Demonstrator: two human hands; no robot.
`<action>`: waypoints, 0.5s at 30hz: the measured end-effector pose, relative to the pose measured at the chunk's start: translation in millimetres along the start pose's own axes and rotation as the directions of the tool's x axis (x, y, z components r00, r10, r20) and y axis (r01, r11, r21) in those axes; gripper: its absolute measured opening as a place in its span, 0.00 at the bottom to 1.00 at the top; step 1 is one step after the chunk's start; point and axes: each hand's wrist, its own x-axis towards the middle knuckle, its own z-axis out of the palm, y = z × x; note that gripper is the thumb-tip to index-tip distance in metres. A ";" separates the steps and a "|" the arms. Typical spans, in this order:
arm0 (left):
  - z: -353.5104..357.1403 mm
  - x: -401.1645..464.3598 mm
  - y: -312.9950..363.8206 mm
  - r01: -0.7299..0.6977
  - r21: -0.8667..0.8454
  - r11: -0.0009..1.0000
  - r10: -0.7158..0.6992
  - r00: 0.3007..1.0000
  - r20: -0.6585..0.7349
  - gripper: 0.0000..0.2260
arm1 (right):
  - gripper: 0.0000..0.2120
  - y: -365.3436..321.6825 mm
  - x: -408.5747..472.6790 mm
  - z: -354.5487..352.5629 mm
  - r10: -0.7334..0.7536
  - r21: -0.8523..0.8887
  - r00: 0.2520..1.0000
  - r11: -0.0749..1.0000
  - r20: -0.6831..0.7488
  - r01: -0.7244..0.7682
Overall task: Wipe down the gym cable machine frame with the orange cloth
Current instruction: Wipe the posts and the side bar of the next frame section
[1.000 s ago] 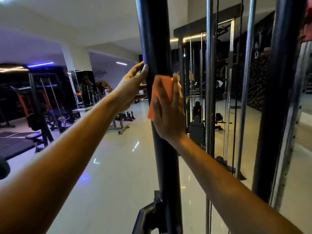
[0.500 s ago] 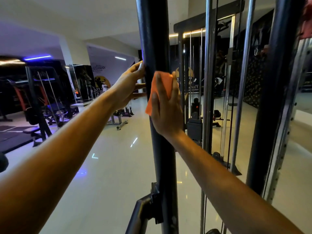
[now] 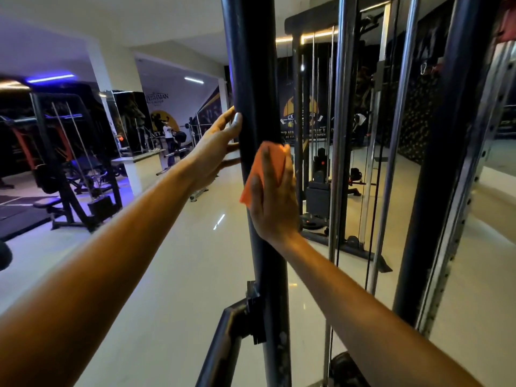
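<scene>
Orange cloth (image 3: 265,170) pressed flat against black frame post (image 3: 258,88) under right hand (image 3: 275,196), fingers straight, spreading wiping pressure. Left hand (image 3: 215,148) open, thumb and fingers bracing post's left side, likely for balance.

Dim gym, blue strip glow left, wide-angle bowing at edges.

Left arm: bare, extended forward and upward from lower left; left hand (image 3: 215,150) at the left side of the black round steel upright post (image 3: 252,79), thumb straight against its front, fingers reaching behind it. Right arm: bare, extended from lower right; right hand (image 3: 275,196) flat, back to camera, fingers straight, pressing a folded orange cloth (image 3: 264,169) onto the post.
</scene>
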 end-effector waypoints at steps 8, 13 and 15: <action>7.5 -18.2 -28.5 0.044 -0.030 0.999 -0.043 0.999 0.011 0.24 | 0.31 20.6 -56.0 7.0 0.012 -0.077 0.997 0.997 0.080 -0.006; 11.7 -33.6 -47.8 0.125 0.002 0.992 -0.125 0.992 0.030 0.29 | 0.29 32.6 -96.1 5.8 0.066 -0.025 0.991 0.998 0.118 -0.064; 12.9 -37.1 -48.2 0.153 0.035 0.988 -0.154 0.988 0.020 0.32 | 0.28 21.0 -63.7 1.6 0.077 -0.015 0.995 0.997 0.057 -0.077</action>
